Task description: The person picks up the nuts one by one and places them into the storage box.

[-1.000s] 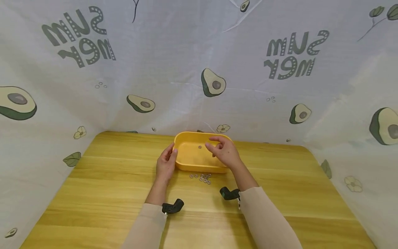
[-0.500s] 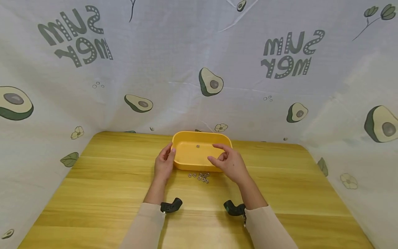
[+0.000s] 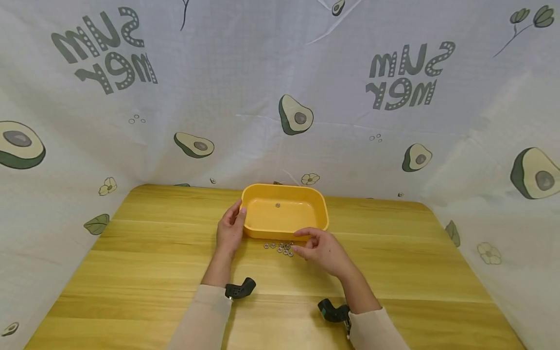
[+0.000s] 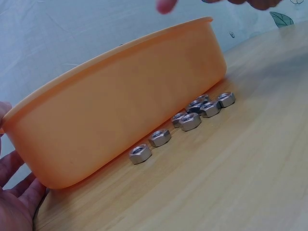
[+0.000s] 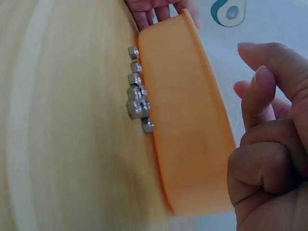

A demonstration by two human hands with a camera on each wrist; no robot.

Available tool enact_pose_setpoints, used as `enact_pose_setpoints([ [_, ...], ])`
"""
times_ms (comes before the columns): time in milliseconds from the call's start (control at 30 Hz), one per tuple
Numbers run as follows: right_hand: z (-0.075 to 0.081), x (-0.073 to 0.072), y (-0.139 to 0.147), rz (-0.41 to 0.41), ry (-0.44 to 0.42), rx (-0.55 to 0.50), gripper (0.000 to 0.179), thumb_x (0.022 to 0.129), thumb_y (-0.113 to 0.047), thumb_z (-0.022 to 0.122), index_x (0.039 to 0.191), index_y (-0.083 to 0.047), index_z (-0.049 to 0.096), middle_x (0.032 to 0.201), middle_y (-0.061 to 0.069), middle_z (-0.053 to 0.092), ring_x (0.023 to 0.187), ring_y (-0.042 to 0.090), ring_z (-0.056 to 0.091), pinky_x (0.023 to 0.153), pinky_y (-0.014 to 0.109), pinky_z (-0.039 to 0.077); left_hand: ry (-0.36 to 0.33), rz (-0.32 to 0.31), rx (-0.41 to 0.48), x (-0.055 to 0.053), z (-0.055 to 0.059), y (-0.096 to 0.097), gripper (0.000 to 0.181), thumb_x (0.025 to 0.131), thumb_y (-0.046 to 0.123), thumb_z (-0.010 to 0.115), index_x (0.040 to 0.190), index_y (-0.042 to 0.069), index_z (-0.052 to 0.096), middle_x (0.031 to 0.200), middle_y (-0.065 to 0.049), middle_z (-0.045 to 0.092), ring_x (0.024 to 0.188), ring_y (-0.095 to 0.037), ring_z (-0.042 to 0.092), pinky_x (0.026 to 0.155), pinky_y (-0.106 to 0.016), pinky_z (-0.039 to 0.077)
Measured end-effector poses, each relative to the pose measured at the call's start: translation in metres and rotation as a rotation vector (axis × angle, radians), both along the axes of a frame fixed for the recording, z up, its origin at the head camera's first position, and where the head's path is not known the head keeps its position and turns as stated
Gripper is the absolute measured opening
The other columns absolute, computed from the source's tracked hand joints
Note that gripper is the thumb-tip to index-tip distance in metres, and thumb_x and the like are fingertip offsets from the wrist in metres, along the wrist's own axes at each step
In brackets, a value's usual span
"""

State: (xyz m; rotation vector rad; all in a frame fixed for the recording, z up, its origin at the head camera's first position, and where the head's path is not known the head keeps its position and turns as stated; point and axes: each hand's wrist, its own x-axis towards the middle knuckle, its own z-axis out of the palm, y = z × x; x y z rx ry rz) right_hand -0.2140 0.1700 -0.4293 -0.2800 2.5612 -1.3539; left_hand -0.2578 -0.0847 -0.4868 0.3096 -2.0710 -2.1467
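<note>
A yellow plastic tray [image 3: 268, 235] stands near the back of the table, with one hex nut [image 3: 277, 205] on its floor. My left hand [image 3: 230, 234] holds the tray's left end, thumb near the rim and fingers along the outside wall. Several steel hex nuts [image 4: 190, 121] lie in a loose row just in front of the tray's long side. My right hand [image 3: 325, 250] hovers by the tray's front right corner, close to the right end of that row. In the right wrist view its thumb and index finger [image 5: 274, 60] are apart, with nothing between them.
The wood-grain table [image 3: 144, 272] reaches back to a white cloth [image 3: 245, 82] printed with avocados. Black wrist cameras [image 3: 334, 311] stick out inward from both forearms, low over the table.
My right hand has come out from over the tray, toward me, down to the nuts in front. The left hand stays on the tray's end.
</note>
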Motion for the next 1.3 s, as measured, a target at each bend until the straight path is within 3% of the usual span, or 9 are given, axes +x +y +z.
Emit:
enact_pose_setpoints([
  [167, -0.016, 0.002, 0.0, 0.04, -0.009, 0.001, 0.03, 0.091, -0.022, 0.078, 0.117, -0.008, 0.073, 0.066, -0.002, 0.056, 0.053, 0.009, 0.043, 0.047, 0.02, 0.033, -0.004, 0.005, -0.004, 0.0, -0.002, 0.0, 0.047, 0.105, 0.034, 0.058, 0.15, 0.017, 0.054, 0.156, -0.011, 0.051, 0.144, -0.03, 0.048, 0.119, -0.046, 0.041],
  [567, -0.043, -0.002, -0.006, -0.054, -0.016, 0.021, 0.019, 0.087, -0.02, 0.081, 0.103, -0.01, 0.077, 0.066, -0.002, 0.057, 0.057, 0.011, 0.048, 0.049, 0.021, 0.037, -0.001, 0.01, 0.006, 0.001, 0.001, 0.002, 0.046, 0.105, 0.032, 0.059, 0.149, 0.017, 0.055, 0.155, -0.011, 0.052, 0.143, -0.03, 0.048, 0.119, -0.046, 0.042],
  [1000, -0.048, -0.004, -0.014, -0.062, 0.049, 0.13, 0.01, 0.086, -0.019, 0.081, 0.095, -0.016, 0.078, 0.065, -0.003, 0.057, 0.057, 0.011, 0.05, 0.05, 0.022, 0.038, -0.006, 0.009, -0.01, -0.001, 0.0, 0.0, 0.047, 0.105, 0.035, 0.059, 0.149, 0.018, 0.055, 0.156, -0.009, 0.051, 0.144, -0.029, 0.047, 0.119, -0.045, 0.042],
  [1300, -0.046, -0.003, -0.014, -0.06, 0.048, 0.136, 0.006, 0.086, -0.019, 0.081, 0.089, -0.017, 0.076, 0.064, -0.003, 0.056, 0.058, 0.012, 0.05, 0.051, 0.022, 0.038, 0.012, 0.002, 0.011, 0.0, 0.001, 0.0, 0.048, 0.104, 0.032, 0.06, 0.149, 0.016, 0.054, 0.156, -0.01, 0.05, 0.145, -0.029, 0.047, 0.12, -0.045, 0.04],
])
